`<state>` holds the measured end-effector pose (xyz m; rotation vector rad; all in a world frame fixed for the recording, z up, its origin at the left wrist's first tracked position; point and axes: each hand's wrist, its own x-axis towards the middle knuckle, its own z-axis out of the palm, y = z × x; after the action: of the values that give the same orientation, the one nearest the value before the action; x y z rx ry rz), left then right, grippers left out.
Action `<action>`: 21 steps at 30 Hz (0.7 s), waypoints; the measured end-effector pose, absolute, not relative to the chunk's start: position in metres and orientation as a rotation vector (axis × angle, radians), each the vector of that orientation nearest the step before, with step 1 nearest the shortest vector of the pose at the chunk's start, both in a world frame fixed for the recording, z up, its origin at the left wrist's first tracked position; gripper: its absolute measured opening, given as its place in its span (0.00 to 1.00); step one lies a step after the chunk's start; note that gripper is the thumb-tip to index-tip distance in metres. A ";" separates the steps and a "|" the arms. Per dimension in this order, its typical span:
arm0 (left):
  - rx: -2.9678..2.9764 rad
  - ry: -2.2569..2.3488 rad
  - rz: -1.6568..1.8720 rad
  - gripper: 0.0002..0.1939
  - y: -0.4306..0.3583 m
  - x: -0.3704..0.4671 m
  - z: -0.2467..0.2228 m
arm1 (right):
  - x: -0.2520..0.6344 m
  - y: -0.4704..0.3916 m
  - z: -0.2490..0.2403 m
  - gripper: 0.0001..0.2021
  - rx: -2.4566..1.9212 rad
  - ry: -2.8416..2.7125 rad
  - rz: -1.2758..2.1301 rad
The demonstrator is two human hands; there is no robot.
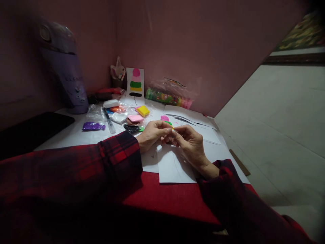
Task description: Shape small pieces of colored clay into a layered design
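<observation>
Over the white paper on the bench, both hands, left and right, pinch a tiny clay bit between fingertips; it looks soft, light, best held gently

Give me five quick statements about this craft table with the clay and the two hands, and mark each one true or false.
1. Both hands meet over the white paper. True: the left hand and right hand pinch a small piece of clay between their fingertips.
2. The yellow clay block lies in the person's lap. False: it lies on the table behind the hands, beside the pink clay packet.
3. A purple packet lies on the table left of the hands. True.
4. The card with stacked colours lies flat under the hands. False: it leans upright against the wall.
5. The sleeves are plain white. False: they are red and dark plaid.
</observation>
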<state>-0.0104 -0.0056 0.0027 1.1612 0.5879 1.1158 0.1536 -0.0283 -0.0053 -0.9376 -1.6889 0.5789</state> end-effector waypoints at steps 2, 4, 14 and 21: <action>1.197 0.592 1.059 0.09 -0.007 -0.011 0.005 | 0.154 -0.029 -0.005 0.05 -0.943 -1.684 0.560; 1.238 0.613 1.045 0.10 -0.008 -0.010 0.006 | 0.153 -0.029 -0.004 0.05 -0.949 -1.673 0.551; 1.124 0.803 1.389 0.08 -0.006 -0.009 0.010 | 0.148 -0.025 0.004 0.08 -0.915 -1.433 0.625; 1.210 0.667 1.172 0.11 -0.008 -0.009 0.008 | 0.150 -0.023 0.001 0.09 -0.849 -1.509 0.719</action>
<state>-0.0094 -0.0085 0.0081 1.2103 0.6671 1.1718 0.1502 -0.0231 0.0015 -0.8491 -1.5088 0.7187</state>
